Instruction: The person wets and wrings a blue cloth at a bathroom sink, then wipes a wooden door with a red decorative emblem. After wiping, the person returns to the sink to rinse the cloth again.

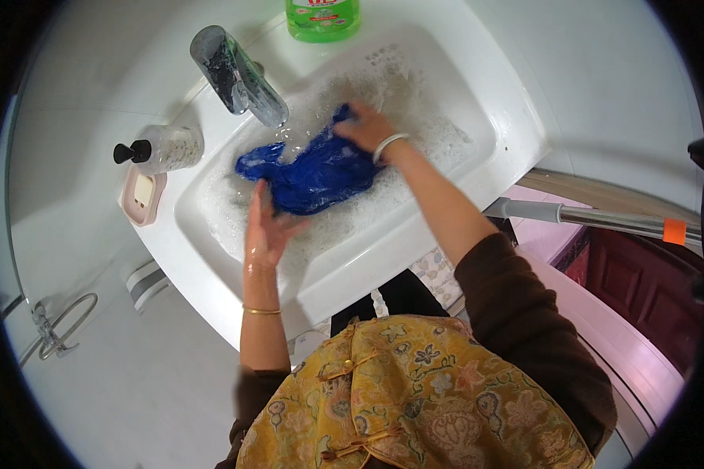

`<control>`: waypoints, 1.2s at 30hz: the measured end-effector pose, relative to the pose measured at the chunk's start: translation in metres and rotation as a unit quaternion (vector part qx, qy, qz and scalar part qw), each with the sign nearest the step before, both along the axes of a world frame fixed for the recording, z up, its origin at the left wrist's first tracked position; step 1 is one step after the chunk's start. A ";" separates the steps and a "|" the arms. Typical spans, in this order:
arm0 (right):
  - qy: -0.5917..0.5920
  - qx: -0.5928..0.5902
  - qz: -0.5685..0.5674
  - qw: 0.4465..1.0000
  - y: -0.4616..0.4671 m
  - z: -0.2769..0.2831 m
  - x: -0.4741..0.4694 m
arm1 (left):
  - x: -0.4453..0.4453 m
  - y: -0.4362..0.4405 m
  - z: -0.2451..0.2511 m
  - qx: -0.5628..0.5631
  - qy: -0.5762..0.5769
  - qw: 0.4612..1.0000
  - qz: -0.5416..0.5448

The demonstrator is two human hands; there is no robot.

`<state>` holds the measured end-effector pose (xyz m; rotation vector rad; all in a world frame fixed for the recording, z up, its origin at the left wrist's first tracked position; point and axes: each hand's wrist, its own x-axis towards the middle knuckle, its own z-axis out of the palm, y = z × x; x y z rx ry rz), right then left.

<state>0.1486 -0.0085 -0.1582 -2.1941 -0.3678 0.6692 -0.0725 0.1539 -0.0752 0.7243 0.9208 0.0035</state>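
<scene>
A wet blue cloth [322,173] floats in soapy water in a white washbasin [364,258]. My right hand [366,129], with a pale bangle at the wrist, lies at the cloth's upper right end; its fingers are blurred, and whether they grip the fabric cannot be told. My left hand [268,225] is at the cloth's lower left edge, fingers spread and wet, with no fabric seen held in it. A gold bracelet circles that wrist. Above the basin's far left side, a chrome faucet [240,79] points its spout towards the cloth.
A bottle of green liquid [324,20] stands on the far rim. On the left rim are a clear pump bottle [179,148] with a black top and a pink soap dish [134,202] holding a pale bar of soap [143,190]. A metal pole [610,218] runs right of the basin.
</scene>
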 end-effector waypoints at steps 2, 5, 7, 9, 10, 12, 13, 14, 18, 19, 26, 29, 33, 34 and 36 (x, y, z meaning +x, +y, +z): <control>0.046 0.060 0.092 0.993 0.027 0.019 -0.041 | 0.011 -0.008 -0.022 -0.079 -0.055 0.995 -0.015; 0.071 0.170 0.073 0.980 0.054 0.072 -0.114 | 0.025 0.001 -0.053 -0.259 -0.173 0.950 0.007; -0.042 0.220 0.097 0.970 0.059 0.108 -0.152 | 0.023 0.011 -0.064 -0.287 -0.268 0.919 -0.021; -0.093 0.196 0.161 0.963 0.064 0.123 -0.172 | 0.019 0.017 -0.067 -0.289 -0.224 0.931 0.007; -0.128 0.190 0.124 0.965 0.067 0.121 -0.173 | 0.017 0.017 -0.065 -0.280 -0.208 0.937 0.023; -0.169 0.133 0.108 0.971 0.075 0.102 -0.159 | 0.016 0.006 -0.056 -0.236 -0.164 0.955 0.076; -0.164 0.127 0.074 0.976 0.079 0.087 -0.145 | 0.020 -0.004 -0.051 -0.208 -0.128 0.964 0.110; -0.217 0.165 0.052 0.961 0.082 0.069 -0.126 | 0.022 -0.013 -0.043 -0.172 -0.096 0.971 0.138; -0.150 -0.023 0.060 0.987 0.061 0.017 -0.034 | 0.031 -0.024 -0.003 -0.088 -0.018 0.994 0.067; -0.250 -0.045 0.063 0.965 0.042 0.018 -0.015 | 0.028 -0.017 0.007 -0.053 -0.040 0.996 0.060; -0.198 -0.160 -0.097 0.962 -0.018 0.011 0.027 | -0.010 0.033 0.031 0.123 0.022 0.992 -0.004; -0.249 -0.148 0.038 0.956 0.015 0.015 -0.021 | -0.001 0.005 0.003 0.030 0.011 0.999 0.004; -0.154 0.052 0.075 0.984 0.049 0.066 -0.112 | 0.025 -0.001 -0.032 -0.170 -0.061 0.983 0.029; -0.194 0.138 0.072 0.969 0.051 0.082 -0.133 | 0.029 0.006 -0.037 -0.228 -0.135 0.964 0.020; -0.192 0.224 0.131 0.946 0.050 0.115 -0.168 | 0.039 0.023 -0.047 -0.204 -0.043 0.977 0.035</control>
